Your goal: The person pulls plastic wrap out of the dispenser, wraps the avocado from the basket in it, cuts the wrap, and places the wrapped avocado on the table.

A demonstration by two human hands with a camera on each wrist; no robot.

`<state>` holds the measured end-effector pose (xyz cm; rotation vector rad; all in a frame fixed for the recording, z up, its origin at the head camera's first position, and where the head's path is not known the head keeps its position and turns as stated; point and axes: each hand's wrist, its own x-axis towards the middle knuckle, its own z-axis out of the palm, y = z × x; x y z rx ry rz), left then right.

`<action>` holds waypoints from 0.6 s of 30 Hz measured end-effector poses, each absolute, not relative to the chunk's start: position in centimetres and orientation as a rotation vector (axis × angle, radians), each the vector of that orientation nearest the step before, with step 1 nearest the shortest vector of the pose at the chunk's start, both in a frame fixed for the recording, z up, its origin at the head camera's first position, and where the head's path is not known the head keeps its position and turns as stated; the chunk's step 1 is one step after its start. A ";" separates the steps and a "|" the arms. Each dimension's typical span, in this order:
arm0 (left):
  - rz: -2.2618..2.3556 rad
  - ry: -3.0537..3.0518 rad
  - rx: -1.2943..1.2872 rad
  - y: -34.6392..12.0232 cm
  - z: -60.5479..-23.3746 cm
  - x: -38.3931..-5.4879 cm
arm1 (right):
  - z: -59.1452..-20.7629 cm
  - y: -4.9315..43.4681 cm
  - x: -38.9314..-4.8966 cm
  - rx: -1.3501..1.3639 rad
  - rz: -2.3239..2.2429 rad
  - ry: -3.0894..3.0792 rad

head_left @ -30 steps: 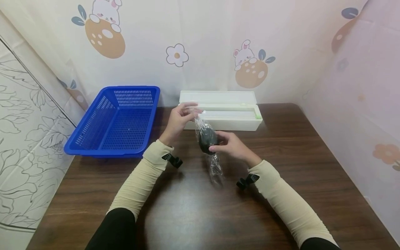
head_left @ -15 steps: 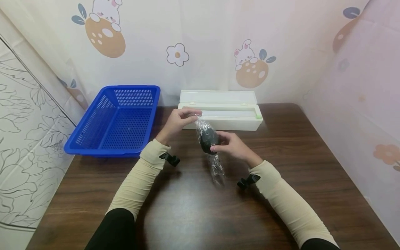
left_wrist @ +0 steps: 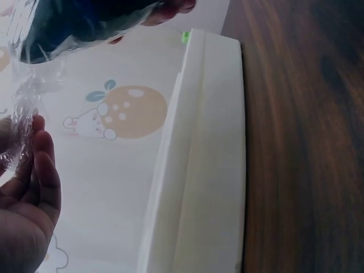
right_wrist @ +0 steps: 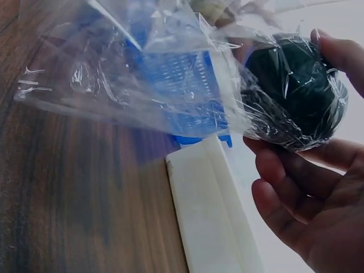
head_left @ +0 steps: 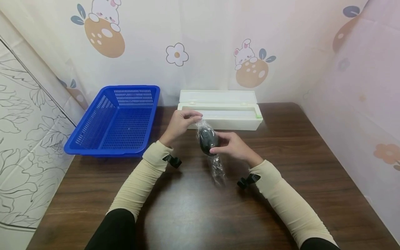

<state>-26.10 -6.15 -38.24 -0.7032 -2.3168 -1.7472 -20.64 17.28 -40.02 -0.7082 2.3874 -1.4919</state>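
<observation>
A dark green oval avocado (head_left: 207, 139) is wrapped in clear cling film and held above the table. My right hand (head_left: 233, 146) grips it from the right side, thumb on the near side and fingers behind. With thumb and fingertips, my left hand (head_left: 180, 125) pinches the gathered upper end of the cling film (left_wrist: 25, 108). The film's loose lower end (head_left: 217, 170) hangs toward me, and in the right wrist view it spreads wide and crinkled. Just behind my hands stands a white cling film box (head_left: 228, 123), its lid (head_left: 218, 97) raised.
A blue perforated plastic basket (head_left: 107, 151) stands at the back left of the brown wooden table (head_left: 200, 215). Patterned curtains (head_left: 206, 31) close off the back and sides. The box has a small green piece (head_left: 258, 117) at its right end.
My left hand has dipped slightly toward the avocado, still pinching the film, which looks more tightly gathered at the top. The right hand stays nearly still with the avocado; basket and box have not moved.
</observation>
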 end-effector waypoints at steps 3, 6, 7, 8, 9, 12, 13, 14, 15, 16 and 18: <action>-1.767 -2.345 -0.660 -5.9 -38.4 -26.1 | -40.0 17.3 -20.6 -0.709 -1.516 2.408; -1.781 -2.376 -0.625 -5.6 -38.8 -26.1 | -40.0 17.3 -20.5 -0.698 -1.534 2.417; -1.790 -2.379 -0.617 -5.6 -39.0 -26.2 | -40.0 17.2 -20.4 -0.693 -1.536 2.424; -1.794 -2.384 -0.606 -5.5 -39.2 -26.2 | -40.0 17.2 -20.4 -0.690 -1.537 2.431; -1.792 -2.386 -0.598 -5.4 -39.3 -26.1 | -40.0 17.2 -20.3 -0.691 -1.533 2.439; -1.737 -2.386 -0.579 -5.3 -39.5 -26.0 | -40.1 17.2 -20.3 -0.687 -1.536 2.451; -1.719 -2.383 -0.573 -5.2 -39.5 -26.0 | -40.1 17.2 -20.2 -0.684 -1.537 2.455; -1.692 -2.382 -0.565 -5.2 -39.5 -25.9 | -40.1 17.1 -20.2 -0.680 -1.536 2.459; -1.663 -2.381 -0.556 -5.2 -39.6 -25.9 | -40.0 17.1 -20.2 -0.676 -1.535 2.461; -1.633 -2.382 -0.548 -5.1 -39.5 -25.8 | -40.0 17.1 -20.2 -0.666 -1.540 2.459; -1.619 -2.368 -0.532 -5.1 -39.6 -25.8 | -40.0 17.1 -20.1 -0.651 -1.544 2.458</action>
